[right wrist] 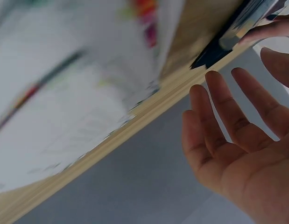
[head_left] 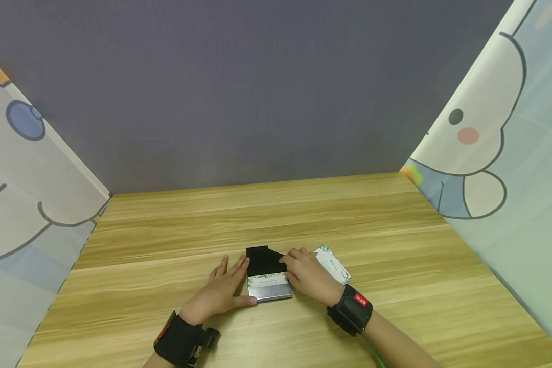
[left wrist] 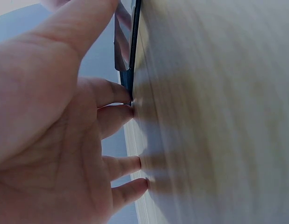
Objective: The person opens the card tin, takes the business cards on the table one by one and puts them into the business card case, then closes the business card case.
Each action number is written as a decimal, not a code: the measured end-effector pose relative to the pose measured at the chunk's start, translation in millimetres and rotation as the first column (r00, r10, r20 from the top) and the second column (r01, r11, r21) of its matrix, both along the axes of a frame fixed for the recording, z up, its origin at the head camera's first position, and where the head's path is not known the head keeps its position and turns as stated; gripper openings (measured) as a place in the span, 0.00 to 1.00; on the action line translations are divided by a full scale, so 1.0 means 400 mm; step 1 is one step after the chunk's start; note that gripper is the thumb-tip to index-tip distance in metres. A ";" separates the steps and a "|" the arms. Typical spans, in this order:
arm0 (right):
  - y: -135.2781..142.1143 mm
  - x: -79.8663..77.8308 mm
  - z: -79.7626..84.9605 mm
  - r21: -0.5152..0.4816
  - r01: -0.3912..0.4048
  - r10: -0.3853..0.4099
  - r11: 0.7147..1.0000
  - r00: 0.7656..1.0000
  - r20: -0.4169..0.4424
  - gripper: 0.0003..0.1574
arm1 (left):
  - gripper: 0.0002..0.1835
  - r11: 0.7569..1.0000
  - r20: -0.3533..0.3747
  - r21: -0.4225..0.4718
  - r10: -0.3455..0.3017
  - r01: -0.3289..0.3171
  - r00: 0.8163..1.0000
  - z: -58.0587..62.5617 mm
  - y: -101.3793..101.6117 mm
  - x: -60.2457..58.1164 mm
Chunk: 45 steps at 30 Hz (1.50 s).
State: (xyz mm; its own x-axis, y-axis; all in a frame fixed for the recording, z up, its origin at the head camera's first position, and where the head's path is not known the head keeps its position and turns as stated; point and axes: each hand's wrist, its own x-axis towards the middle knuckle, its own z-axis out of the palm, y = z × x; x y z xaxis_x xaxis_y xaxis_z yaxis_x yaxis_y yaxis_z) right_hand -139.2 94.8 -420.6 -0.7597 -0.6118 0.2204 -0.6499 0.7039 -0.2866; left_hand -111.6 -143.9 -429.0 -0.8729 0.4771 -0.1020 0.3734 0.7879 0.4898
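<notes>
A card case (head_left: 270, 293) lies opened on the table, its silver front towards me and its black inner flap (head_left: 263, 261) folded back. A white card with green leaf print (head_left: 266, 280) shows in the case. My left hand (head_left: 218, 296) rests at the case's left side, fingers spread, fingertips at the flap's edge and thumb at the near corner. On the right, my right hand (head_left: 310, 276) has its fingers lightly bent at the flap's right edge, overlapping that corner. The right wrist view shows those fingers loose, with nothing gripped.
White printed cards (head_left: 332, 266) lie on the wooden table (head_left: 184, 225) beyond my right hand, partly covered by it. A grey panel (head_left: 257, 102) stands along the back edge. Cartoon-printed sheets (head_left: 478, 122) line both sides. A green cable (head_left: 373, 350) runs beneath my right forearm.
</notes>
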 end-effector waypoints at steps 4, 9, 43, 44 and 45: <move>0.028 -0.004 0.001 -0.020 0.027 -0.027 0.999 1.000 0.000 0.16 | 0.49 1.000 0.004 0.006 -0.002 0.002 1.000 0.000 0.000 -0.001; 0.060 -0.009 0.003 -0.036 0.097 -0.096 0.995 0.995 0.035 0.18 | 0.50 1.000 0.006 0.008 -0.004 0.004 1.000 0.000 0.001 -0.002; 0.180 0.000 -0.010 -0.021 0.321 -0.319 0.947 0.945 0.068 0.34 | 0.51 1.000 0.018 0.002 0.001 -0.001 1.000 -0.007 0.002 -0.003; 0.181 0.000 -0.010 -0.018 0.326 -0.324 0.945 0.943 0.073 0.35 | 0.51 1.000 0.018 0.003 0.001 -0.001 1.000 -0.007 0.001 -0.002; 0.181 0.001 -0.011 -0.014 0.331 -0.329 0.944 0.941 0.080 0.36 | 0.51 1.000 0.017 0.003 0.001 -0.001 1.000 -0.007 0.002 -0.002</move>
State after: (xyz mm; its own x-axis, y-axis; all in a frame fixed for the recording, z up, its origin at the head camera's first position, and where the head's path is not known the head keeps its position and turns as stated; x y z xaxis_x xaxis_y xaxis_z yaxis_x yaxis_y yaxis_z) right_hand -139.0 167.1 -425.0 -0.9330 -0.3188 0.1671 -0.3583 0.8665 -0.3476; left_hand -112.6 -143.3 -431.6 -0.8717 0.4763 -0.1154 0.3639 0.7868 0.4986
